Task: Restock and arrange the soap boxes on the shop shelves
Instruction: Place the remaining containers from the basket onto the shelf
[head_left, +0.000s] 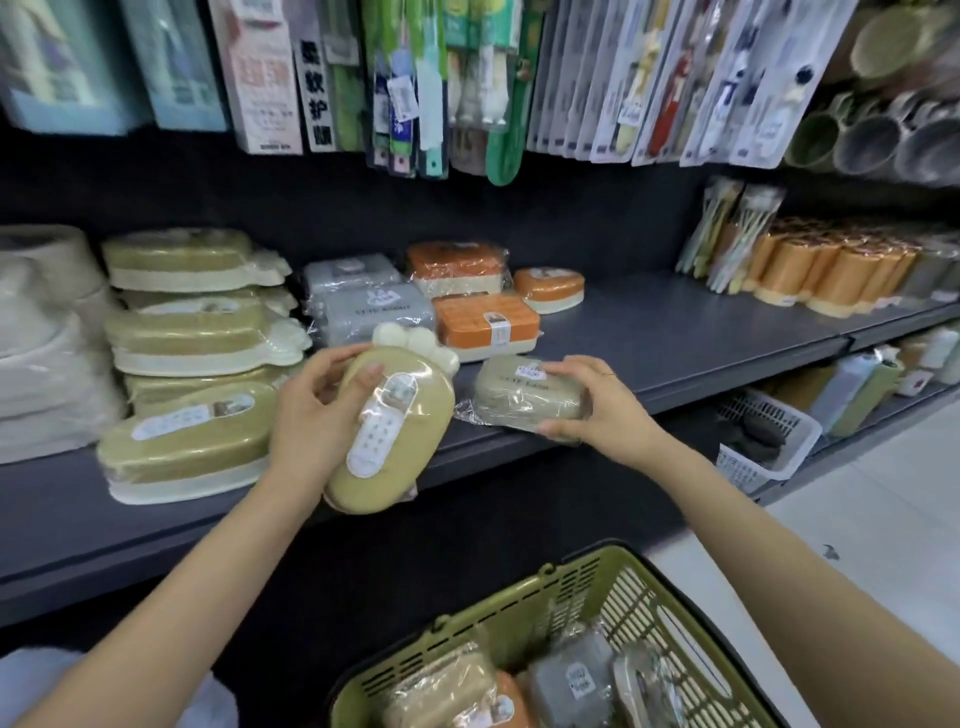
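Head view: carrot-shaped soap box (387, 431) gripped in left hand (311, 405), thumb curled over its top, held above the shelf edge (675, 389). Right hand (592, 410) pinches a wrapped olive soap box (527, 397) resting at that edge. Best move, judged: slide the olive box back beside the orange boxes (485, 327) beyond the right hand, then stack the carrot box on the matching pile (187, 447) left of the left hand. Label print is blurred; the basket (519, 613) below is cut off.
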